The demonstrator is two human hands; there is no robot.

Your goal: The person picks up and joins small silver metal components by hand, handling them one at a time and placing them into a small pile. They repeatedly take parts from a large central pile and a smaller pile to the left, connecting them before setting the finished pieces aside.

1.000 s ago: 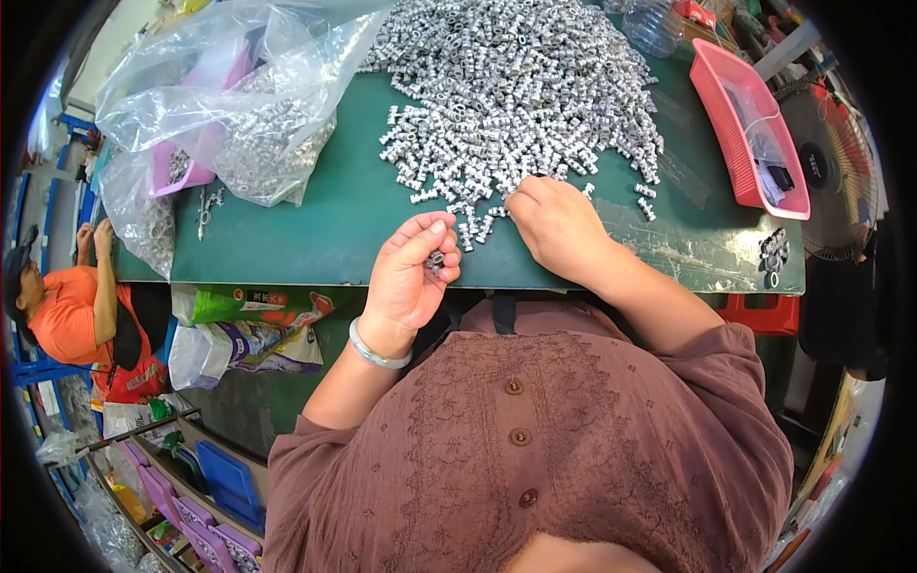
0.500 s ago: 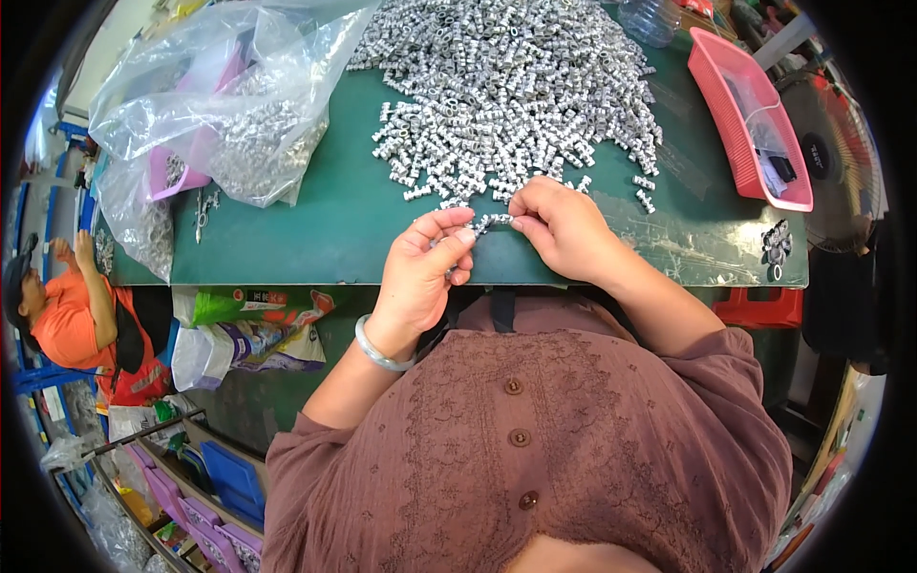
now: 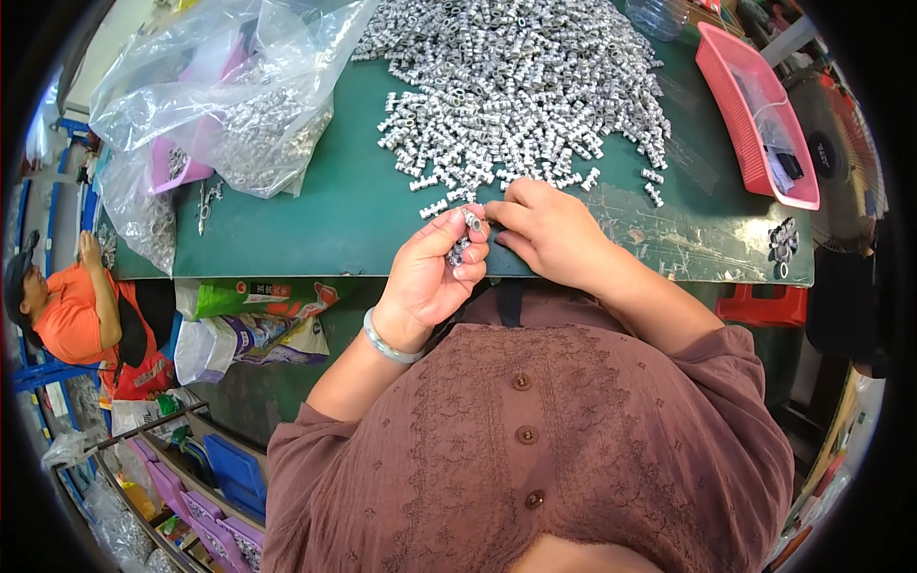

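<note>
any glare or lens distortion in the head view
Head view: pale glare on the worn near-right part of the green table; glints on the clear plastic bag; fisheye distortion tips the orange-shirted co-worker sideways, with black corners.

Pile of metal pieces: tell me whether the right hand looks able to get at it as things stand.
Probably yes: the right hand is close to the near edge of the pile, with nothing seen blocking the way. The left hand, holding metal pieces, is off to its left.
</note>
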